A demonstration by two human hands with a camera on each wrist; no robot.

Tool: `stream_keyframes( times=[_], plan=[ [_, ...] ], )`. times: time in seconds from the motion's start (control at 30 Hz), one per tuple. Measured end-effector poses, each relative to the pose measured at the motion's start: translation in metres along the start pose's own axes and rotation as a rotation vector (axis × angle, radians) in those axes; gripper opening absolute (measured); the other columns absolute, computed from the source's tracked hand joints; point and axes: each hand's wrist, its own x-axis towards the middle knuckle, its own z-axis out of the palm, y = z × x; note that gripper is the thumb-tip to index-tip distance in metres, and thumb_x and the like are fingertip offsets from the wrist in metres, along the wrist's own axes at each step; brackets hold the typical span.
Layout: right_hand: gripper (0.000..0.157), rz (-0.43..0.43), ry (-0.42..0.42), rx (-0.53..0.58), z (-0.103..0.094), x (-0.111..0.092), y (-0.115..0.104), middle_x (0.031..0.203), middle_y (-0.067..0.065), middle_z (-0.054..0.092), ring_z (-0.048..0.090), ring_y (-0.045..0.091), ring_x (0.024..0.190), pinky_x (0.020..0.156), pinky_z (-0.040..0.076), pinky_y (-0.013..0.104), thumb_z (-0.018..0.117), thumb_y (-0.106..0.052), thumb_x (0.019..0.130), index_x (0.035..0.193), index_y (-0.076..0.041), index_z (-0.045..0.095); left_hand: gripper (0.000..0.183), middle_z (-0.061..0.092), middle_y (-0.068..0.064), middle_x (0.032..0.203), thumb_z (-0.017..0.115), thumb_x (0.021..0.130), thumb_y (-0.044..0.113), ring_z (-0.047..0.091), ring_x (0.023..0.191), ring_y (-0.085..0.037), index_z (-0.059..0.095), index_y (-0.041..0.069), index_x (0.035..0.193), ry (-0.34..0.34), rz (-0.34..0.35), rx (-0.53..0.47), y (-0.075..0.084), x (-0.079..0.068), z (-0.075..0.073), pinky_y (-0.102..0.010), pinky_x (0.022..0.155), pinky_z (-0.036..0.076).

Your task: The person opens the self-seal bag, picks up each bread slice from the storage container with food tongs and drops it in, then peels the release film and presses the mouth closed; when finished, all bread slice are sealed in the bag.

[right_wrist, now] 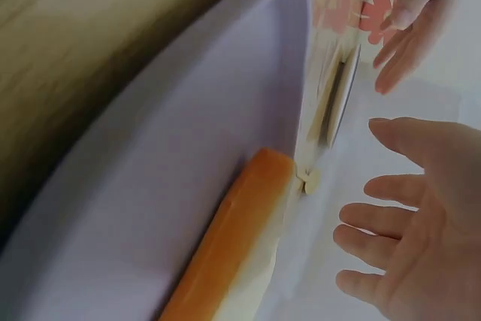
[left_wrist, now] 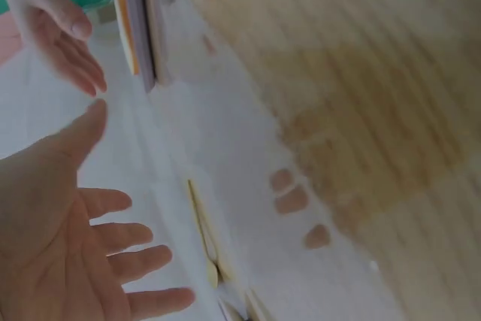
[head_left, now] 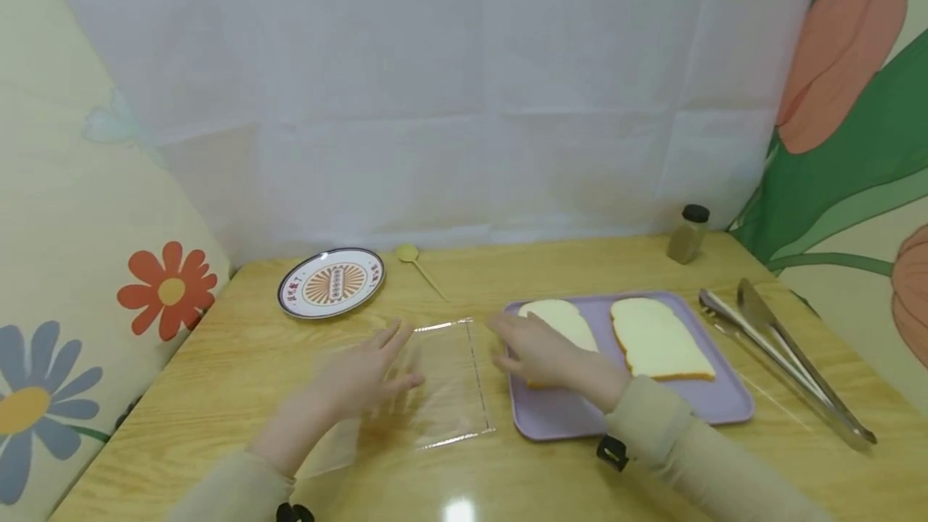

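**Stray contact risks**

Left hand (head_left: 362, 375), empty, fingers spread, hovers above clear film (head_left: 451, 385) left of the tray (head_left: 547, 417); a brush could crease it. Right hand (head_left: 542, 350), apart and empty, hangs over the left bread slice (head_left: 569, 321); dipping could dent it.

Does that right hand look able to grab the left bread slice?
Probably yes: the right hand hangs open above the left bread slice, and nothing seems to lie between them.
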Motion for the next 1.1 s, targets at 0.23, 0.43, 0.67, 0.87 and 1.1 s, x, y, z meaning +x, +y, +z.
stream_keyframes(
  times=[0.23,0.43,0.67,0.87,1.1],
  plan=[
    [0.051,-0.055,-0.052,-0.066,0.012,0.006,-0.011,0.134,0.021,0.052,0.049,0.033,0.126,0.11,0.036,0.049,0.061,-0.022,0.091,0.132,0.005,0.046,0.075,0.027,-0.037,0.144,0.067,0.087,0.03,0.043,0.123,-0.051,0.033,-0.012,0.139,-0.092,0.023,-0.086,0.009,0.001,0.01,-0.056,0.106,0.035],
    [0.041,-0.104,-0.051,-0.107,0.019,0.012,-0.017,0.115,0.015,0.062,0.059,0.027,0.107,0.098,0.048,0.038,0.065,-0.02,0.087,0.119,0.003,0.053,0.077,0.024,-0.039,0.144,0.068,0.086,0.03,0.041,0.124,-0.052,0.032,-0.011,0.139,-0.133,0.007,-0.109,0.012,0.001,0.015,-0.056,0.107,0.034],
    [0.022,-0.127,-0.075,-0.1,0.026,0.017,-0.021,0.093,0.004,0.06,0.057,0.017,0.084,0.081,0.052,0.029,0.068,-0.018,0.085,0.099,-0.007,0.057,0.077,0.024,-0.04,0.143,0.068,0.085,0.031,0.032,0.13,-0.052,0.032,-0.012,0.139,-0.198,-0.012,-0.142,0.008,-0.001,0.016,-0.058,0.109,0.029],
    [0.022,-0.112,-0.107,-0.128,0.027,0.019,-0.023,0.098,0.005,0.063,0.059,0.018,0.088,0.087,0.051,0.033,0.068,-0.021,0.086,0.099,-0.008,0.057,0.075,0.027,-0.039,0.143,0.068,0.086,0.031,0.028,0.134,-0.051,0.036,-0.015,0.136,-0.225,0.026,-0.145,-0.002,0.002,0.014,-0.058,0.112,0.024],
    [0.018,-0.129,-0.119,-0.122,0.027,0.025,-0.024,0.099,0.006,0.064,0.06,0.019,0.09,0.087,0.052,0.032,0.068,-0.019,0.086,0.094,-0.008,0.056,0.078,0.029,-0.034,0.145,0.066,0.086,0.038,0.027,0.135,-0.05,0.036,-0.013,0.137,-0.245,0.052,-0.147,-0.012,0.003,0.011,-0.059,0.112,0.023]
  ],
)
